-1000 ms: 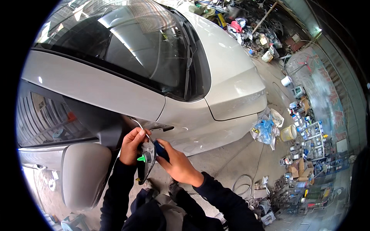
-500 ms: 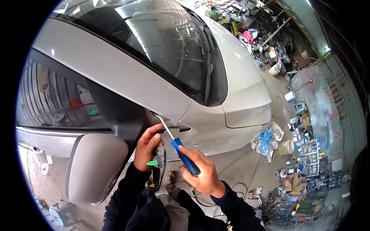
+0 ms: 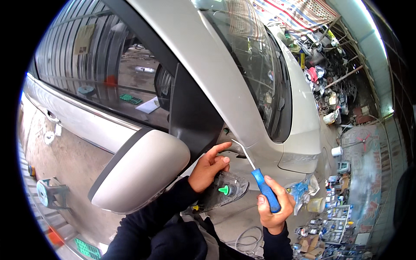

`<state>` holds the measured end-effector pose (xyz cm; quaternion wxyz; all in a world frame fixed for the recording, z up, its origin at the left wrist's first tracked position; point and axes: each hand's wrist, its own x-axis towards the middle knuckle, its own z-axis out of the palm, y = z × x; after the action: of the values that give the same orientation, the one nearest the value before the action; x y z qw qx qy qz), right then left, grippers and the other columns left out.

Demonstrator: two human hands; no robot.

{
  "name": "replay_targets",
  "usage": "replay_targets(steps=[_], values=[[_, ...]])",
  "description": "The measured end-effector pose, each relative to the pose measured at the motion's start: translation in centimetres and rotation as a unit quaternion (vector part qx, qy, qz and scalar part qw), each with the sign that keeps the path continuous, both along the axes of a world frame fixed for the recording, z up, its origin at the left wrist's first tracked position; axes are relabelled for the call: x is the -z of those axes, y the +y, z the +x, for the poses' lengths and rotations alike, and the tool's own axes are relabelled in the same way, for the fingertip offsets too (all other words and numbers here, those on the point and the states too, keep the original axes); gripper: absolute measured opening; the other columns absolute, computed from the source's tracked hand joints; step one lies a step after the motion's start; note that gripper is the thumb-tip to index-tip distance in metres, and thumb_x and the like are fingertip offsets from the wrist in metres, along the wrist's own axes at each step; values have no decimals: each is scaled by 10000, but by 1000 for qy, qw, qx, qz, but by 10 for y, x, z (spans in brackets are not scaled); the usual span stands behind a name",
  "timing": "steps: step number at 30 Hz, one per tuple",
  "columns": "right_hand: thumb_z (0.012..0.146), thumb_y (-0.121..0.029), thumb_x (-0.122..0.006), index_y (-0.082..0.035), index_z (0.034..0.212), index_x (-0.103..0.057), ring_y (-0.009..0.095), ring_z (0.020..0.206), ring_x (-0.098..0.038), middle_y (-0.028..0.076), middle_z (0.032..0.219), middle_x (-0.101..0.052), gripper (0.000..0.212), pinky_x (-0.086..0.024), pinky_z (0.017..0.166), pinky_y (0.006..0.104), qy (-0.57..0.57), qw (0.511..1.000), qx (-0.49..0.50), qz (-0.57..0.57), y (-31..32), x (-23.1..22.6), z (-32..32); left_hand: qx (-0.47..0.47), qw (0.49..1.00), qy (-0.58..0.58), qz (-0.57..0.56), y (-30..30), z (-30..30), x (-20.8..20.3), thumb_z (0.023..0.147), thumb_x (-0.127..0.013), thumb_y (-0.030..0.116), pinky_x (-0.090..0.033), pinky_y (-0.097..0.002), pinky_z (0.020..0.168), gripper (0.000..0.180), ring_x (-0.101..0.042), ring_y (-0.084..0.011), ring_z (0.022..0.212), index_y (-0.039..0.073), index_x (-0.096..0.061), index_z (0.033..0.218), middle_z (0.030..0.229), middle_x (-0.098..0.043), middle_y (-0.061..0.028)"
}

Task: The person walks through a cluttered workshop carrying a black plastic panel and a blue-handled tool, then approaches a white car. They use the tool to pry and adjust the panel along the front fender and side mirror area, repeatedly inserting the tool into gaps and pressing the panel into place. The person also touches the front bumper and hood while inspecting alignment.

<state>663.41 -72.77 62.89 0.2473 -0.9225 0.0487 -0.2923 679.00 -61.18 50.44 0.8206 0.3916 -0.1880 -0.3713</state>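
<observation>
My right hand (image 3: pixel 276 206) is closed round the blue handle of a pry tool (image 3: pixel 265 189). Its thin metal shaft rises to a bent tip beside the gap at the base of the windshield pillar. Just left of that tip, my left hand (image 3: pixel 211 168) has its index finger stretched toward the gap. The other fingers are curled at the edge of a dark plastic trim piece (image 3: pixel 236 181), which hangs below the hand with its inner side showing. A green clip (image 3: pixel 224 190) and a yellow one (image 3: pixel 196 208) stick out of the trim piece.
A silver side mirror (image 3: pixel 143 171) juts out left of my hands, under a black corner panel (image 3: pixel 190 112) of the car. A stool (image 3: pixel 51 193) stands at lower left. A coiled hose (image 3: pixel 249 239) lies on the floor; cans and boxes (image 3: pixel 333 221) crowd the right.
My view has shifted toward the car's side window. The pry tool's tip has come away from the gap, and the trim piece has turned to show more of its inner side.
</observation>
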Motion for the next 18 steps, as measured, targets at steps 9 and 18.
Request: replay_targets(steps=[9,18], values=[[731,-47,-744,63,1125,-638,278,600,-681,171,775,-686,422,-531,574,333,5,993,24,-115,35,-3,37,107,994,19,-31,10,-4,27,995,-552,168,-412,-202,743,372,-504,-48,776,37,-514,1341,794,-535,30],[778,-56,-729,62,1168,-626,283,662,-699,197,850,-699,421,-536,612,334,-9,991,103,-83,68,20,51,184,979,85,-5,21,-6,71,990,-563,204,-415,-204,742,311,-508,-40,806,41,-591,1253,842,-554,21]])
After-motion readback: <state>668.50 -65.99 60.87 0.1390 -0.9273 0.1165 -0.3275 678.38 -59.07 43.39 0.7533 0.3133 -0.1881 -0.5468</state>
